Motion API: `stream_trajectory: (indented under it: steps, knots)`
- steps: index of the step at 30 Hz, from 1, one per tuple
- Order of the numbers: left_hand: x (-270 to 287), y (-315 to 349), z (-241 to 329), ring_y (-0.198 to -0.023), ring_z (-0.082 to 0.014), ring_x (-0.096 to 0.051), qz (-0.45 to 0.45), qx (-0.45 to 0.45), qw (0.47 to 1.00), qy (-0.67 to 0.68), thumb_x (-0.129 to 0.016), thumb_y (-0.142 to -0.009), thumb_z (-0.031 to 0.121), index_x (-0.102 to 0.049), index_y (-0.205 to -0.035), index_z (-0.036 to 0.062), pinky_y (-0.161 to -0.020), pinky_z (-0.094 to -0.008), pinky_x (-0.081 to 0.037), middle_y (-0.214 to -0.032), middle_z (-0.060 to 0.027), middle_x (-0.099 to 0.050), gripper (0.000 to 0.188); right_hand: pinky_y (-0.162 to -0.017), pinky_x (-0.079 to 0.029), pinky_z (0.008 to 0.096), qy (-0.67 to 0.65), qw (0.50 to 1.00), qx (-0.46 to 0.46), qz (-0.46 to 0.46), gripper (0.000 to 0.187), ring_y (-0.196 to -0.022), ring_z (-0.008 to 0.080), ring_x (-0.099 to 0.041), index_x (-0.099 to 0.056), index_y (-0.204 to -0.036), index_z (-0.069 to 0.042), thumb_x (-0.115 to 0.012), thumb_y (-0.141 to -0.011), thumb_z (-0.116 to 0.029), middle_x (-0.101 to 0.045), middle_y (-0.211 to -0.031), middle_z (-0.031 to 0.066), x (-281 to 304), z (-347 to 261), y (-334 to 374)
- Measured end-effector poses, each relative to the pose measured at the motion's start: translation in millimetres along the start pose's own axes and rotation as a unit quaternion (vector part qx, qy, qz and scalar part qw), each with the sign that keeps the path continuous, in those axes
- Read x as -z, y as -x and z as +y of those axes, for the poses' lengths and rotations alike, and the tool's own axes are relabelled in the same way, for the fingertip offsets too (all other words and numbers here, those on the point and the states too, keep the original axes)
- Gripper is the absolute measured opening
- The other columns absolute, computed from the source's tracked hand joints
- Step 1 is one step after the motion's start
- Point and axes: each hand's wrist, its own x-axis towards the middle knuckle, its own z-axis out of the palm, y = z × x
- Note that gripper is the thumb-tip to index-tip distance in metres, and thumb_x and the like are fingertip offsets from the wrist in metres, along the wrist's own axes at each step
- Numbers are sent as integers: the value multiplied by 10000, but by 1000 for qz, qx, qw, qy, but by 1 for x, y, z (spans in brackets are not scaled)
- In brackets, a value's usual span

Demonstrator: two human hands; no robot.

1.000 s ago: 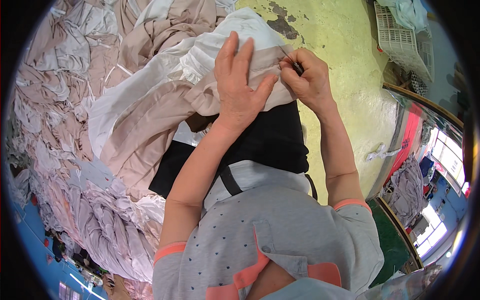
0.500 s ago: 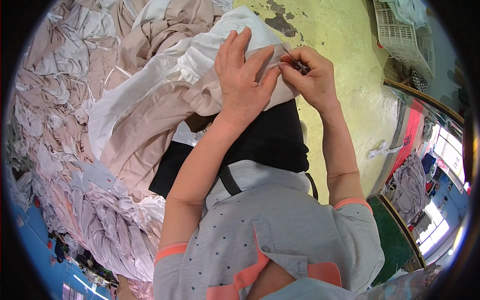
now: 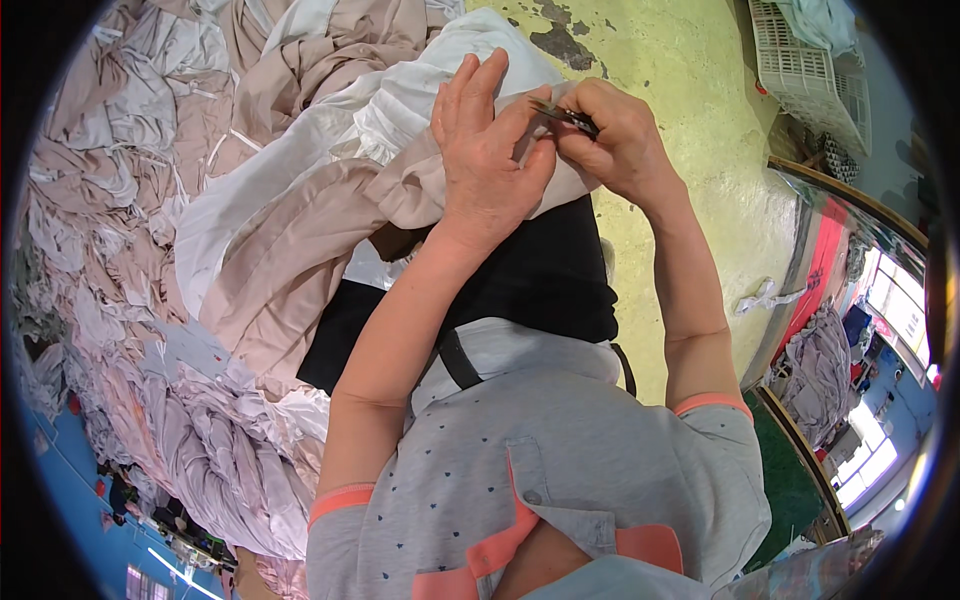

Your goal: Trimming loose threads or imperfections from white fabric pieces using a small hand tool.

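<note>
Across my lap lies a beige and white garment (image 3: 300, 215), its beige end drawn up between my hands. My left hand (image 3: 480, 170) pinches the garment's edge between thumb and forefinger, the other fingers stretched out away from me. My right hand (image 3: 630, 145) is closed around small dark thread snips (image 3: 572, 118). Their pointed tips lie at the left forefinger, right by the pinched edge. Whether the right fingertips also grip some cloth is hidden. Under the garment shows a black cloth (image 3: 540, 275) over my lap.
A large heap of beige, white and pinkish garments (image 3: 130, 200) fills the left side. Beyond my right hand is a yellow floor with worn dark patches (image 3: 562, 45). A white plastic basket (image 3: 815, 75) with pale cloth stands far right, above a wood-edged table (image 3: 850, 200).
My right hand has turned, moving slightly up and left. The snips' tips have swung from pointing away from me to pointing left, at the left forefinger. The left hand has barely moved.
</note>
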Motion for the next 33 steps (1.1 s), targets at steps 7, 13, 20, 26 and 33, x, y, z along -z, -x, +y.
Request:
stream_trajectory:
  steps: [7,13,20,26,33]
  knots:
    - [-1,1,-1,-1374,-384,-363,8,4,1000,25,-739,-701,83,-722,-1121,106,-1115,-465,-307,-1426,-151,-475,421,-594,-434,279,-57,997,-44,4,128,-644,158,-526,-571,-827,-23,-637,-717,-16,-552,-727,46,0,4,6]
    - [-2,1,0,-1376,-380,-358,10,7,999,40,-757,-709,88,-718,-1124,106,-1110,-458,-319,-1428,-154,-470,417,-628,-449,248,-73,991,-97,56,104,-679,130,-543,-592,-857,-21,-623,-781,43,-596,-795,32,6,7,14]
    - [-5,2,-4,-1361,-389,-372,17,0,999,41,-733,-708,142,-713,-1094,107,-1118,-499,-260,-1419,-171,-468,388,-745,-481,243,-107,992,-5,62,245,-845,136,-614,-682,-1027,-3,-664,-795,73,-651,-936,72,0,15,7]
    - [-2,2,-3,-1379,-381,-357,8,4,999,47,-759,-712,74,-711,-1138,105,-1105,-453,-348,-1433,-155,-462,430,-700,-503,262,-80,996,-25,34,225,-785,173,-637,-686,-996,-8,-689,-779,53,-658,-934,85,5,3,12]
    - [-1,2,-3,-1387,-377,-355,6,0,999,50,-758,-686,56,-706,-1152,109,-1112,-450,-342,-1434,-154,-464,472,-639,-539,308,45,996,71,34,312,-701,244,-642,-667,-989,-21,-768,-695,-8,-642,-887,111,1,-4,9]
